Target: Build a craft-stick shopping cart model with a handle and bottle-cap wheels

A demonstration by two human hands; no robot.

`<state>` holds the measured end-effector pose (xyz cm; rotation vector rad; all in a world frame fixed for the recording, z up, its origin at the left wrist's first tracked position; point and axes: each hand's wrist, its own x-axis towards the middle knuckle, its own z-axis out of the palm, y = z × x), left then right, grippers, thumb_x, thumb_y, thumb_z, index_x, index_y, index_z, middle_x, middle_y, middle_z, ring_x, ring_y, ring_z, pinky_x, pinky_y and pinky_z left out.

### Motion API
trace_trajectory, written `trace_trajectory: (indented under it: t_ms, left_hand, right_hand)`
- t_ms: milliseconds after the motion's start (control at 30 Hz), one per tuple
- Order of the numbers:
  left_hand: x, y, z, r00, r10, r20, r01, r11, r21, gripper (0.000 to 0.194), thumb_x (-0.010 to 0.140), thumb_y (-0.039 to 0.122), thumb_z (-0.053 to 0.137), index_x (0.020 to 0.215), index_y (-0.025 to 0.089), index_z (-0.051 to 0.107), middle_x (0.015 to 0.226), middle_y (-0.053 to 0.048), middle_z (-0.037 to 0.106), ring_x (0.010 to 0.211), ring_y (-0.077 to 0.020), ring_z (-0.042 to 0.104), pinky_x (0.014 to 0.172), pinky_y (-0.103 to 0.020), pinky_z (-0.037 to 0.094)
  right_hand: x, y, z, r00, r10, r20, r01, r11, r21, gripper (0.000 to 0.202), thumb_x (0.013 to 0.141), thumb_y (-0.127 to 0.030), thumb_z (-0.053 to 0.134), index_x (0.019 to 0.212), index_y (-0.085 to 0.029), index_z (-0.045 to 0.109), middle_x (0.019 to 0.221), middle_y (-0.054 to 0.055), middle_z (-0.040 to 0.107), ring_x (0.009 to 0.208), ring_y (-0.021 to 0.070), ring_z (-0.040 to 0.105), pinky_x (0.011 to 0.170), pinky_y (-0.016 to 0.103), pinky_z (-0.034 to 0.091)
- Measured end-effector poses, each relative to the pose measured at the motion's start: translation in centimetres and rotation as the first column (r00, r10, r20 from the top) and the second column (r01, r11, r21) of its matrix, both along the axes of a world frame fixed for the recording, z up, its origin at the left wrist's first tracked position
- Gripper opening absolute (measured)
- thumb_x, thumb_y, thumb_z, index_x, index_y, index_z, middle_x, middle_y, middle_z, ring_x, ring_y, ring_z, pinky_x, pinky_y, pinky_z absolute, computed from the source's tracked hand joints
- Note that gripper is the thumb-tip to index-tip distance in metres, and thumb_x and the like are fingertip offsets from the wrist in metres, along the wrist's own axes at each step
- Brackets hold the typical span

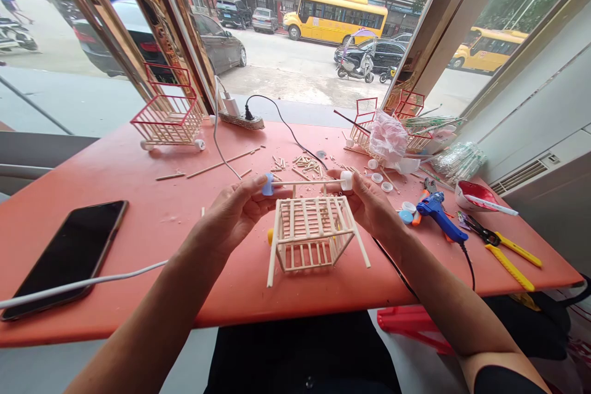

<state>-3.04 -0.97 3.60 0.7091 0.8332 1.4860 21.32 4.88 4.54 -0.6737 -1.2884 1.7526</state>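
Note:
A small cart frame (314, 218) built of thin wooden sticks is tilted in front of me, over the table's near edge. A stick axle (305, 183) runs along its far side, with a blue bottle cap (268, 184) at the left end and a white bottle cap (346, 180) at the right end. My left hand (235, 209) is closed, thumb and fingers pinching the blue cap. At the other end my right hand (369, 203) pinches the white cap. Part of something yellow (270, 236) shows behind the cart's left side.
A red-rimmed stick cart (168, 114) stands back left, near a power strip (242, 120). Cut sticks (308, 166) litter the middle. To the right lie a blue glue gun (441, 215), yellow-handled pliers (510, 252) and a red bowl (471, 194). A phone (69, 252) lies left.

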Motion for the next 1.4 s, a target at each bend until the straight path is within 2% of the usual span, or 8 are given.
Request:
trace_trajectory:
  t_ms: [167,367,500,1000,1400]
  left_hand:
    - [0.08,-0.10,0.04,1.000,0.010,-0.021,-0.011,1.000,-0.013,0.023,0.074,0.040,0.089,0.080,0.019,0.081,0.081,-0.005,0.083,0.085,-0.0257,0.081,0.084,-0.033,0.062]
    - [0.08,-0.16,0.21,0.997,0.034,-0.072,-0.037,0.998,-0.041,0.027,0.071,0.043,0.090,0.078,0.019,0.079,0.083,-0.008,0.083,0.093,-0.0321,0.081,0.093,-0.040,0.061]
    - [-0.02,-0.12,0.22,0.997,0.034,-0.070,-0.037,0.998,-0.052,0.027,0.071,0.043,0.090,0.080,0.019,0.080,0.082,-0.008,0.083,0.094,-0.0328,0.081,0.094,-0.041,0.061]
    - [0.07,-0.21,0.40,0.999,0.004,-0.035,-0.006,0.999,-0.044,0.027,0.071,0.042,0.090,0.079,0.018,0.082,0.081,-0.007,0.083,0.087,-0.0259,0.081,0.089,-0.032,0.061]
    - [0.05,-0.08,0.26,0.998,0.031,-0.052,-0.033,0.998,-0.047,0.029,0.069,0.044,0.091,0.079,0.019,0.081,0.081,-0.006,0.082,0.087,-0.0282,0.081,0.087,-0.035,0.062]
  right_hand:
    - [-0.05,-0.06,0.01,1.000,-0.001,-0.002,0.001,1.000,0.010,0.056,0.079,-0.066,0.082,0.110,-0.020,0.074,0.095,0.006,0.083,0.090,0.0201,0.076,0.082,0.032,0.058]
    - [-0.01,-0.06,0.02,0.999,-0.004,0.032,0.003,1.000,0.019,0.061,0.078,-0.069,0.080,0.113,-0.020,0.073,0.098,0.008,0.083,0.094,0.0228,0.076,0.085,0.036,0.059]
    - [0.01,-0.08,0.06,0.999,-0.007,0.031,0.007,1.000,0.024,0.060,0.079,-0.069,0.080,0.112,-0.019,0.073,0.098,0.008,0.083,0.094,0.0226,0.076,0.085,0.035,0.058]
    - [-0.06,-0.23,0.12,0.999,-0.022,0.027,0.022,1.000,0.019,0.060,0.079,-0.068,0.081,0.113,-0.020,0.074,0.096,0.007,0.083,0.092,0.0217,0.076,0.086,0.035,0.058]
    - [0.04,-0.19,0.12,0.999,-0.007,0.035,0.006,1.000,0.017,0.060,0.079,-0.069,0.081,0.114,-0.020,0.074,0.100,0.008,0.083,0.101,0.0242,0.076,0.090,0.037,0.059]
